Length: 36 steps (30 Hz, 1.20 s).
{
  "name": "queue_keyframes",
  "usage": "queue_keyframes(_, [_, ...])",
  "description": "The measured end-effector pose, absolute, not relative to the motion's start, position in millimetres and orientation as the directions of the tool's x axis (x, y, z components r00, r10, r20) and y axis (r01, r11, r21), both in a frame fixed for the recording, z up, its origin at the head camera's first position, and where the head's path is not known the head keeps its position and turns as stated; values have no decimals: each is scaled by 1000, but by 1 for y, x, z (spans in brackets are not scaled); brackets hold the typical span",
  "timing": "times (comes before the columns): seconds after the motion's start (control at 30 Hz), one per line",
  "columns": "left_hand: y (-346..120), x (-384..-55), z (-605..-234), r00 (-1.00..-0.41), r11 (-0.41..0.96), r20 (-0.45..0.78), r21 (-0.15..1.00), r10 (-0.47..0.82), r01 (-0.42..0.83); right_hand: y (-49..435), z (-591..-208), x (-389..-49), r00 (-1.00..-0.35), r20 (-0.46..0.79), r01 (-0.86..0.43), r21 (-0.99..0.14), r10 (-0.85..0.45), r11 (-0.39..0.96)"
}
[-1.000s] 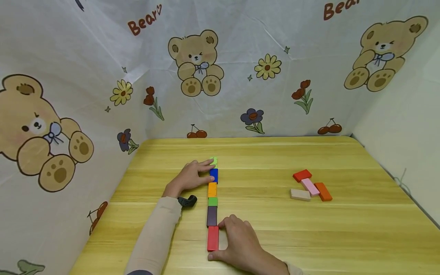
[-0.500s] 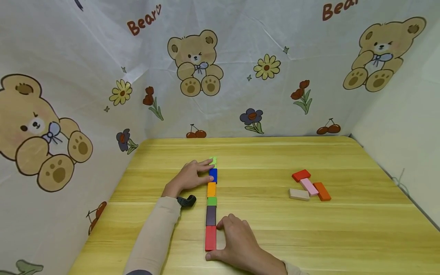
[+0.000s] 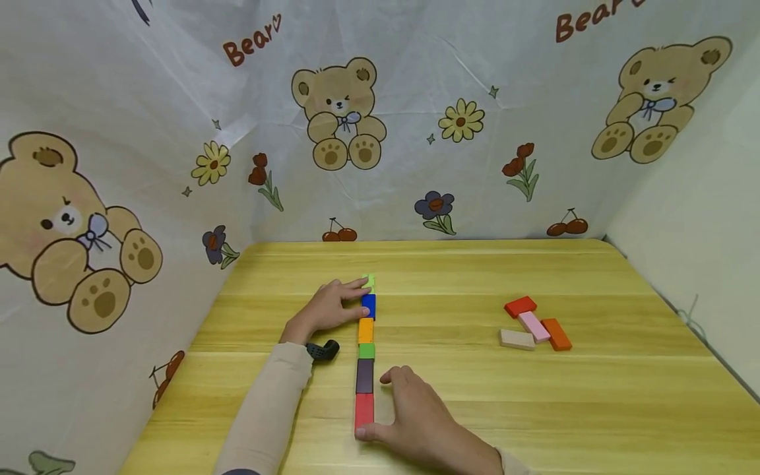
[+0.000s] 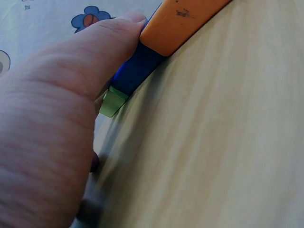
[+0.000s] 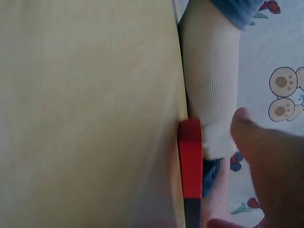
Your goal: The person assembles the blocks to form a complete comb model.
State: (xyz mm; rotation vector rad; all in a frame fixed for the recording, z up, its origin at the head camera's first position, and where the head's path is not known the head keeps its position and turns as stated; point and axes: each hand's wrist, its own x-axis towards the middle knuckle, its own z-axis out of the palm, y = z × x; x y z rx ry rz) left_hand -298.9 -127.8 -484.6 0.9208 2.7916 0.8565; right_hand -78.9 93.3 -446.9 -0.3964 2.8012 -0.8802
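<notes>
A straight row of wooden blocks runs away from me in the head view: red [image 3: 365, 410] nearest, then dark purple [image 3: 365, 376], green [image 3: 367, 351], orange-yellow [image 3: 366, 331], blue [image 3: 371, 305] and light green [image 3: 369, 282]. My left hand [image 3: 326, 307] reaches over the far end. Its thumb touches the blue block and its fingers rest at the light green one. My right hand [image 3: 421, 415] hovers beside the red block, thumb and fingers spread. In the right wrist view its thumb [image 5: 247, 126] is off the red block [image 5: 191, 156].
On the right of the wooden table [image 3: 451, 369] lie a red block [image 3: 520, 307], a pink block [image 3: 534, 326], an orange block [image 3: 556, 334] and a beige block [image 3: 517, 339]. A bear-print cloth [image 3: 392, 191] hangs behind the table and along its left side.
My right hand has come away from the red block; its thumb and fingers have lifted and spread. The left hand stays in place. Earlier the red block shifted slightly left, into line with the row.
</notes>
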Motion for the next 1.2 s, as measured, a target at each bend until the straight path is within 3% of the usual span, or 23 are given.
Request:
queue_keyframes(0.3, [-128,-298,-485,-816,674,96,513,571,532,116,-428,-96,-957,114,-279,-616,-267,736])
queue_keyframes(0.63, [-128,-298,-485,-806,662,107,514,582,546,155,-405,-128,-973,163,-231,-623,-165,747])
queue_keyframes(0.9, [-127,-299,-484,-802,654,118,516,585,553,201,-398,-154,-930,299,-356,-593,-213,722])
queue_keyframes(1.2, [-128,-299,-485,-807,657,102,526,582,540,261,-407,-171,-861,489,-439,-571,-143,694])
